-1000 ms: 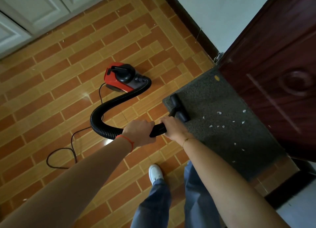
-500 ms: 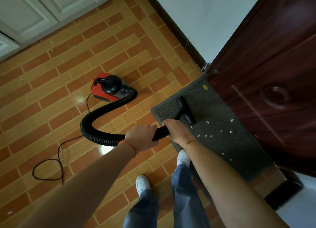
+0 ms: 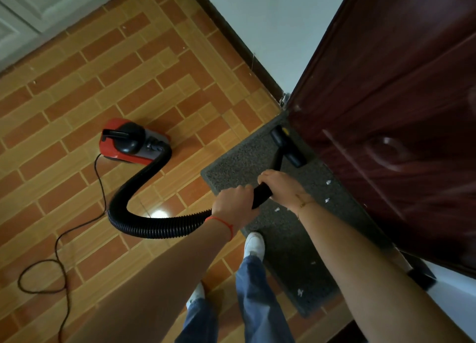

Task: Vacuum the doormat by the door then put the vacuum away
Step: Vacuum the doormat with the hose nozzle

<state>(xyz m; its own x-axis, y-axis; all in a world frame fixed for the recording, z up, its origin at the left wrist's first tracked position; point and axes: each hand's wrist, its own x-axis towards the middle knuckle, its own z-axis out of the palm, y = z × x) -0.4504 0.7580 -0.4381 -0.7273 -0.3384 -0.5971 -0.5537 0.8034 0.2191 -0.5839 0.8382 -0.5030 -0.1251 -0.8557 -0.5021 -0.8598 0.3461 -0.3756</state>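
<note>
A dark grey doormat (image 3: pixel 244 157) lies on the tiled floor along the foot of a dark red door (image 3: pixel 391 116). Small white scraps (image 3: pixel 328 182) are scattered on it. The red and black vacuum body (image 3: pixel 128 143) sits on the floor to the left, and its ribbed black hose (image 3: pixel 144 196) curves to my hands. My left hand (image 3: pixel 235 205) grips the hose end. My right hand (image 3: pixel 279 187) grips the black wand just ahead of it. The black nozzle (image 3: pixel 287 147) rests on the mat's far end, next to the door.
The vacuum's black power cord (image 3: pixel 60 242) loops over the tiles at the lower left. White cabinet doors (image 3: pixel 38 10) stand at the top left, a white wall (image 3: pixel 270 20) with dark skirting beside the door. My white shoe (image 3: pixel 254 243) is on the mat's edge.
The nozzle has slid across the mat from its near left edge to the far end by the door. My hands followed it, and I stepped closer to the mat.
</note>
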